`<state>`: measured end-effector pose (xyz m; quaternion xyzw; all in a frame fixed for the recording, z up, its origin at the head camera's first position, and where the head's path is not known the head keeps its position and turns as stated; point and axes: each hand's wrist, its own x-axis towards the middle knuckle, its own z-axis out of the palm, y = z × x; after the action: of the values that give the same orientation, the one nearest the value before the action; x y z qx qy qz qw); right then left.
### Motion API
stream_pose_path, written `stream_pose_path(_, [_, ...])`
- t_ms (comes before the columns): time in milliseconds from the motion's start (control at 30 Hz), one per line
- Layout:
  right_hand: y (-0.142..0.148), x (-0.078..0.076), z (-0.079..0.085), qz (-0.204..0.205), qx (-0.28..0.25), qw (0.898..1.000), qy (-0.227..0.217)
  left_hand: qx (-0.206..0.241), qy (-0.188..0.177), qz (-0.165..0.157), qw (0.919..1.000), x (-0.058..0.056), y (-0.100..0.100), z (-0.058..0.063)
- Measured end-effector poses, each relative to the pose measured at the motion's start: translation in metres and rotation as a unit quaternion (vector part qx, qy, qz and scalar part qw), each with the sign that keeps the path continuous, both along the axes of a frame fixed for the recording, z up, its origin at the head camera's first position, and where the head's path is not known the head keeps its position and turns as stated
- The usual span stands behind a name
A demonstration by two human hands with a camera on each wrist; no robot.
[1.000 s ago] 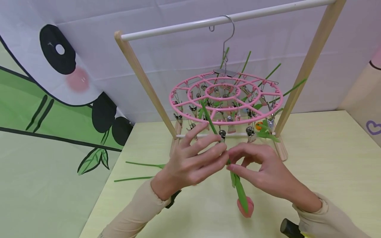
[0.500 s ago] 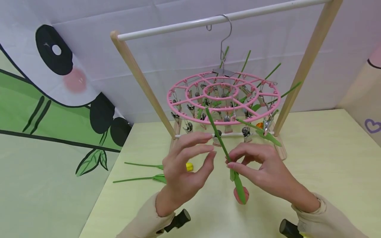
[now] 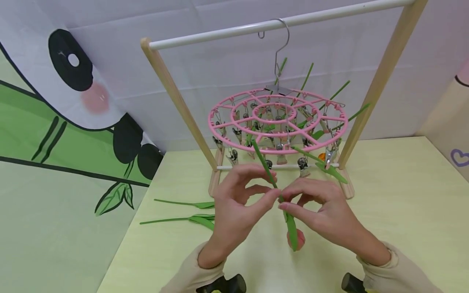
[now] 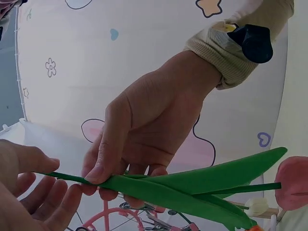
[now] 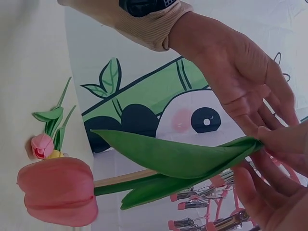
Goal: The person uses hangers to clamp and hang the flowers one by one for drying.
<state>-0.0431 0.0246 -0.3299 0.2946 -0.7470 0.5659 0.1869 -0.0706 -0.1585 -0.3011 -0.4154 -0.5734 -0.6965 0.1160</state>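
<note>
An artificial tulip with a pink flower head [image 5: 57,192] and long green leaves [image 5: 178,156] slants between my hands, head downward in the head view. My right hand [image 3: 322,209] pinches its green stem where the leaves begin. Just above, my left hand [image 3: 239,207] pinches the same stem between thumb and fingers. The free stem end [image 3: 258,151] points up toward a pink round clip hanger [image 3: 274,122]. In the left wrist view both hands meet along the stem [image 4: 70,178].
A wooden stand with a white bar [image 3: 220,37] carries the hanger, whose metal clips [image 3: 302,163] dangle below. Several green stems poke up from it at the back and right. More tulips lie on the table at left, including a pink one [image 5: 42,146] and a yellow one [image 5: 55,154].
My left hand turned and came off the stem, its fingers spread apart, then came back to pinch it. My right hand kept its pinch. The flower head rose slightly in the head view.
</note>
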Motion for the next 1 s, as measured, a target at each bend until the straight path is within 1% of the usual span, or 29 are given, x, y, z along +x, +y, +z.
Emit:
stream_pose_path(133, [0.0, -0.001, -0.002, -0.001, 0.0, 1.0, 0.0, -0.023, 0.009, 0.009, 0.9997, -0.004, 0.002, -0.003])
stream_pose_path(267, [0.002, -0.001, -0.001, -0.009, 0.0, 1.0, 0.005, -0.025, 0.008, 0.015, 0.9996, -0.006, 0.002, -0.004])
stream_pose_path(333, [0.004, -0.001, -0.001, -0.03, -0.001, 0.999, 0.02, -0.024, 0.005, 0.021, 0.9995, -0.007, 0.002, -0.003])
stream_pose_path(400, [0.007, -0.001, 0.0, -0.063, 0.003, 0.997, 0.036, -0.023, 0.001, 0.028, 0.9993, -0.007, 0.002, -0.003])
stream_pose_path(500, [0.011, -0.001, 0.002, -0.119, 0.007, 0.991, 0.063, -0.018, 0.002, 0.038, 0.9991, -0.007, 0.002, -0.003])
stream_pose_path(600, [0.013, 0.001, 0.005, -0.159, 0.01, 0.984, 0.077, -0.011, 0.009, 0.042, 0.999, -0.008, 0.002, -0.003])
stream_pose_path(667, [0.014, 0.003, 0.007, -0.176, 0.011, 0.981, 0.077, -0.008, 0.01, 0.043, 0.999, -0.009, 0.002, -0.003])
stream_pose_path(800, [0.016, 0.005, 0.011, -0.208, 0.028, 0.973, 0.096, -0.004, 0.008, 0.048, 0.9988, -0.009, 0.003, -0.004])
stream_pose_path(933, [0.017, 0.006, 0.01, -0.234, 0.047, 0.964, 0.116, 0.0, 0.01, 0.054, 0.9985, -0.01, 0.003, -0.006])
stream_pose_path(1000, [0.017, 0.005, 0.008, -0.242, 0.056, 0.962, 0.117, 0.005, 0.013, 0.056, 0.9983, -0.01, 0.003, -0.008])
